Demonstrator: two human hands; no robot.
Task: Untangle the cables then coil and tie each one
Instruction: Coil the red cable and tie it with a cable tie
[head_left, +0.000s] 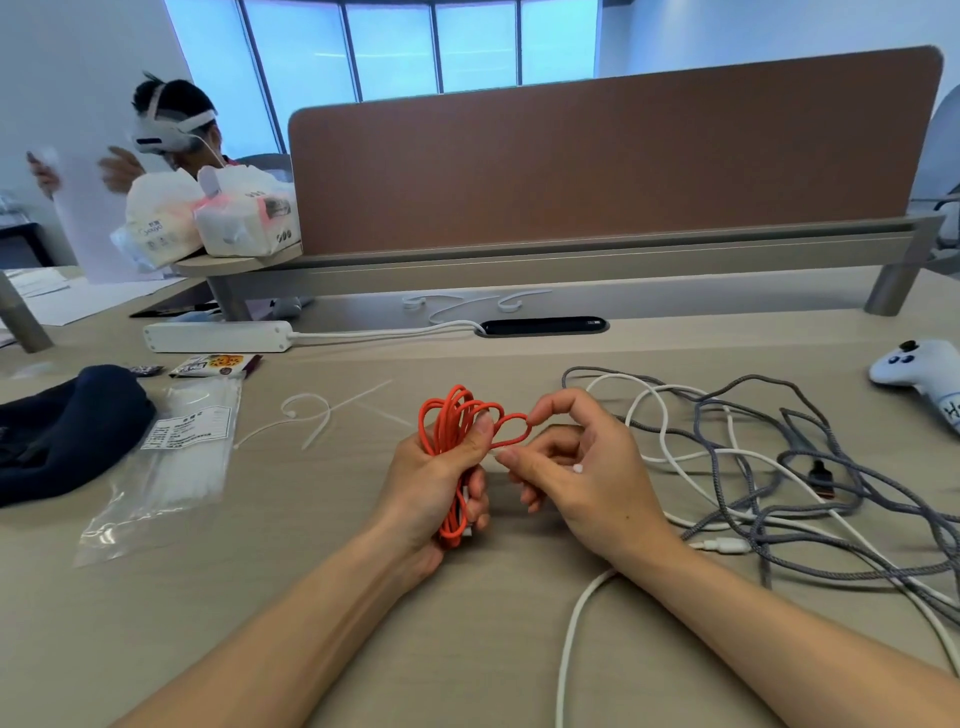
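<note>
Over the middle of the desk, I am clamping the coiled orange cable in my left hand and pinching an end loop with my right hand, so tying looks next, needing a zip tie from the left.

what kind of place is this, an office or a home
Most likely an open-plan office: a desk with a brown divider panel, a white power strip beside a cable slot, and another person at the adjoining desk.
</note>
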